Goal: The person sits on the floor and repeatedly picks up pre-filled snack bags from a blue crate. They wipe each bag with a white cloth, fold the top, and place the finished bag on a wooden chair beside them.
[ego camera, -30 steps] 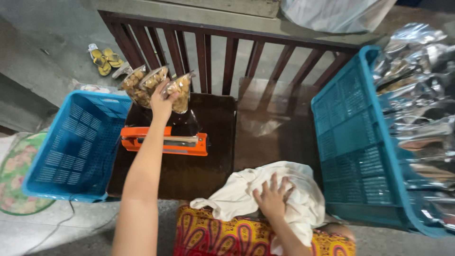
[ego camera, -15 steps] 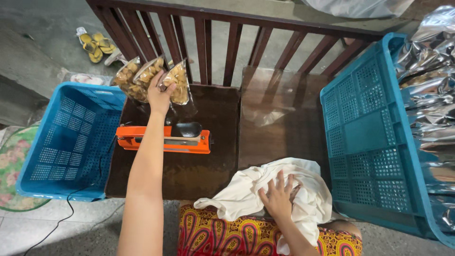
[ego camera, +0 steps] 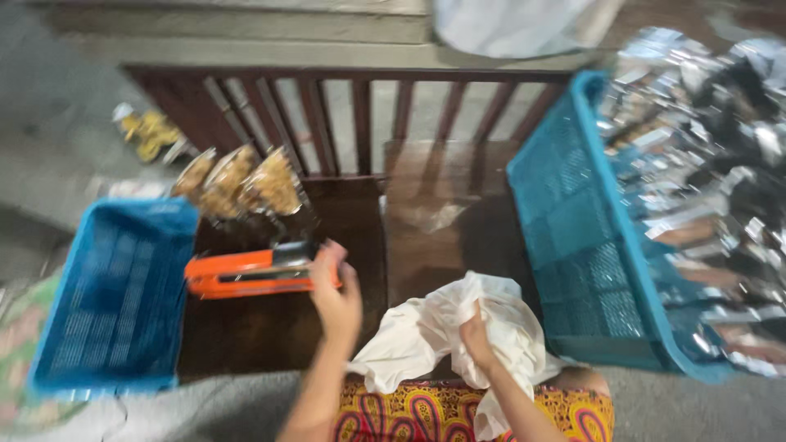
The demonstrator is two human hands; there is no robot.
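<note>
My left hand (ego camera: pixel 336 296) hangs over the dark wooden table (ego camera: pixel 262 340), right beside the end of an orange heat sealer (ego camera: pixel 237 276). It holds nothing and its fingers are loosely curled. Three clear bags of brown snacks (ego camera: pixel 246 182) lean against the wooden railing (ego camera: pixel 360 115) behind the sealer, apart from the hand. My right hand (ego camera: pixel 476 337) grips a crumpled white cloth (ego camera: pixel 422 327) that lies at the table's near edge, over my patterned yellow and red lap (ego camera: pixel 409 416). The picture is blurred by motion.
An empty blue plastic basket (ego camera: pixel 115 295) stands left of the table. A taller blue basket (ego camera: pixel 573 245) on the right holds several silver foil pouches (ego camera: pixel 704 180). Another snack bag (ego camera: pixel 147 133) lies on the concrete floor beyond the railing.
My left hand has let go of the snack bags at the railing and drawn back toward me, past the orange sealer. My right hand stays on the white cloth, now bunching it.
</note>
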